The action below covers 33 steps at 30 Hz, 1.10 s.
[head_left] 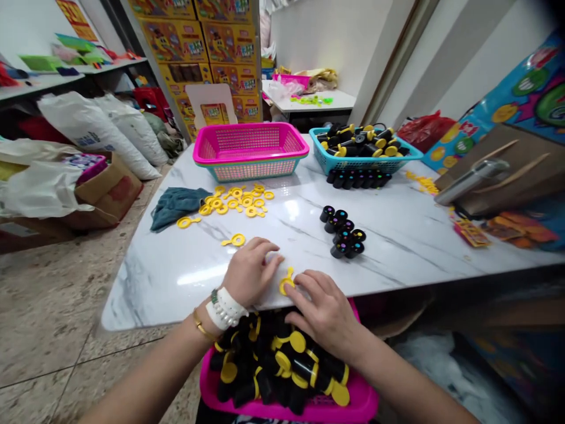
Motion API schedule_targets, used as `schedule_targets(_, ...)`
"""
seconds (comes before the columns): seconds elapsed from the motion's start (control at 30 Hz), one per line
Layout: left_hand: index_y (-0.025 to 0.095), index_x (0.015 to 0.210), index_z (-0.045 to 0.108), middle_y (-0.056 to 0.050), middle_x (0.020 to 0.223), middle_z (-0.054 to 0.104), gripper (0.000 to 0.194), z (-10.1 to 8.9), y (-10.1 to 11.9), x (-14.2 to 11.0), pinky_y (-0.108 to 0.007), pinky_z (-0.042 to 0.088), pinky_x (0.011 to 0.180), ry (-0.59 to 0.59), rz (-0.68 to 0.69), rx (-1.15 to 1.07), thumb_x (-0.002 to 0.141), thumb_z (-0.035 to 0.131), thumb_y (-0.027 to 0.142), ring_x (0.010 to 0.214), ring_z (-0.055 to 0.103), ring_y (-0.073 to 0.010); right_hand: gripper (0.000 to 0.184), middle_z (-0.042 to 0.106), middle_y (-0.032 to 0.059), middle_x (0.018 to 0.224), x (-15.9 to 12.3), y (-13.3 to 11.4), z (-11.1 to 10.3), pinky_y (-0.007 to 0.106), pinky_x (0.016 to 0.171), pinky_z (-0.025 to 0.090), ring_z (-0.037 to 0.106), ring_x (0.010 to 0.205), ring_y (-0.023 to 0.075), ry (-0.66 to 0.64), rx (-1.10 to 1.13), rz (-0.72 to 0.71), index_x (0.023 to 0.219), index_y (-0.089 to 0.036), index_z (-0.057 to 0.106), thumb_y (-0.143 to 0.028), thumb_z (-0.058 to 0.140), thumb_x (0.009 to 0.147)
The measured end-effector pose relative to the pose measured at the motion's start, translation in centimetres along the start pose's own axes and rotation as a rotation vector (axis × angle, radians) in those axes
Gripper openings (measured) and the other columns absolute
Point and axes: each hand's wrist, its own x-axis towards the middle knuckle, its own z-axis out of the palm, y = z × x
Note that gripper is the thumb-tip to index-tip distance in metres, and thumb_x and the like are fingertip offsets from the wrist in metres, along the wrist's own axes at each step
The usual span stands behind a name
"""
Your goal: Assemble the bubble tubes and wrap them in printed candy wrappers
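Observation:
My left hand (252, 268), with a white band, bead bracelet and gold bangle at the wrist, rests near the table's front edge. Its fingers are bent slightly, thumb apart, and I see nothing held in it. My right hand (326, 309) has its index fingertip on a yellow plastic ring with a tab (286, 284), which lies on the marble-look table (176, 300). The right thumb hangs apart, lower down. Left of my hands lies another yellow ring (238, 239). Below both hands, a pink basket (368, 406) holds black cylinders with yellow caps (303, 366).
Several yellow rings (233, 200) lie beside a dark cloth (176, 206). Black cylinders (346, 232) stand at right. A pink basket nested in a teal one (251, 159) and a blue basket (366, 165) of capped cylinders sit behind. A paper bag (498, 171) stands far right.

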Motion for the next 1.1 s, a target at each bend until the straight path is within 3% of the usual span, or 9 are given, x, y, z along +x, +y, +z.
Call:
schedule_targets(0.1, 0.016, 0.104, 0.066, -0.006, 0.097, 0.067, 0.029, 3.3, 3.0, 2.5, -0.033, 0.054, 0.078, -0.163, -0.021, -0.065, 0.083, 0.069, 0.036, 0.078, 0.064, -0.0183, 0.024, 0.065, 0.0148, 0.115, -1.7, 0.4, -0.4, 0.045, 0.099, 0.050, 0.057, 0.117, 0.0287, 0.120, 0.083, -0.002, 0.107, -0.016, 0.064, -0.005, 0.059, 0.086)
schedule_targets(0.2, 0.015, 0.113, 0.063, -0.008, 0.099, 0.066, 0.055, 6.4, 5.3, 5.0, -0.037, 0.054, 0.079, -0.263, -0.040, -0.048, 0.075, 0.075, 0.051, 0.086, 0.064, -0.0232, 0.024, 0.066, 0.0120, 0.108, -3.3, 0.3, -1.2, 0.044, 0.097, 0.051, 0.061, 0.111, 0.0255, 0.191, 0.372, 0.086, 0.103, -0.018, 0.060, -0.002, 0.054, 0.086)
schedule_targets(0.33, 0.020, 0.113, 0.064, -0.006, 0.102, 0.064, 0.043, 8.2, 6.2, 6.0, -0.034, 0.054, 0.078, -0.278, -0.015, -0.037, 0.079, 0.071, 0.046, 0.088, 0.064, -0.0220, 0.017, 0.063, 0.0048, 0.090, -5.4, 0.0, -2.8, 0.036, 0.079, 0.056, 0.066, 0.085, 0.0193, 0.294, 0.776, 0.510, 0.105, -0.023, 0.057, -0.012, 0.049, 0.094)
schedule_targets(0.43, 0.020, 0.102, 0.066, -0.005, 0.101, 0.062, 0.027, 7.4, 5.8, 4.8, -0.030, 0.053, 0.075, -0.252, 0.012, -0.058, 0.079, 0.068, 0.033, 0.083, 0.063, -0.0186, 0.014, 0.055, 0.0008, 0.084, -5.6, 0.6, -3.8, 0.027, 0.059, 0.053, 0.060, 0.063, 0.0122, 0.313, 0.976, 0.790, 0.107, -0.024, 0.061, -0.024, 0.051, 0.097)
schedule_targets(0.53, 0.018, 0.094, 0.063, -0.003, 0.092, 0.064, 0.022, 5.1, 4.9, 2.5, -0.029, 0.052, 0.070, -0.241, -0.026, -0.052, 0.075, 0.068, 0.028, 0.074, 0.062, -0.0168, 0.027, 0.053, 0.0006, 0.091, -4.6, 1.9, -4.1, 0.023, 0.053, 0.049, 0.056, 0.059, 0.0083, 0.303, 1.031, 0.901, 0.118, -0.025, 0.065, -0.032, 0.061, 0.092)
schedule_targets(0.63, 0.019, 0.092, 0.061, -0.001, 0.082, 0.065, 0.019, 3.0, 4.1, 0.2, -0.028, 0.050, 0.067, -0.219, -0.089, -0.039, 0.075, 0.066, 0.024, 0.068, 0.060, -0.0154, 0.041, 0.056, -0.0020, 0.080, -2.6, 2.8, -4.0, 0.019, 0.044, 0.045, 0.051, 0.050, 0.0063, 0.286, 1.113, 1.004, 0.123, -0.025, 0.063, -0.036, 0.072, 0.084)
schedule_targets(0.77, 0.018, 0.106, 0.061, -0.002, 0.090, 0.069, 0.029, 2.2, 3.5, -1.4, -0.028, 0.051, 0.069, -0.168, -0.137, -0.104, 0.078, 0.066, 0.023, 0.071, 0.062, -0.0151, 0.030, 0.057, -0.0016, 0.074, 0.7, 2.8, -3.3, 0.018, 0.038, 0.039, 0.048, 0.043, 0.0043, 0.115, 1.171, 0.946, 0.102, -0.019, 0.074, -0.038, 0.076, 0.078)
schedule_targets(0.87, 0.021, 0.108, 0.066, -0.003, 0.096, 0.068, 0.026, 2.6, 3.4, -1.5, -0.028, 0.050, 0.074, -0.172, -0.098, -0.142, 0.082, 0.065, 0.025, 0.081, 0.064, -0.0161, 0.030, 0.054, -0.0027, 0.076, 2.7, 2.9, -2.7, 0.018, 0.036, 0.038, 0.048, 0.042, 0.0032, 0.031, 1.168, 0.870, 0.099, -0.019, 0.076, -0.038, 0.077, 0.076)
schedule_targets(1.1, 0.024, 0.099, 0.071, 0.001, 0.077, 0.060, 0.018, 3.0, 3.1, -1.6, -0.026, 0.044, 0.061, -0.207, -0.085, -0.078, 0.086, 0.062, 0.032, 0.069, 0.059, -0.0153, 0.034, 0.049, -0.0085, 0.047, 3.1, 3.6, -2.0, 0.013, 0.029, 0.026, 0.035, 0.032, 0.0031, -0.099, 1.158, 1.031, 0.098, -0.017, 0.067, -0.042, 0.078, 0.077)
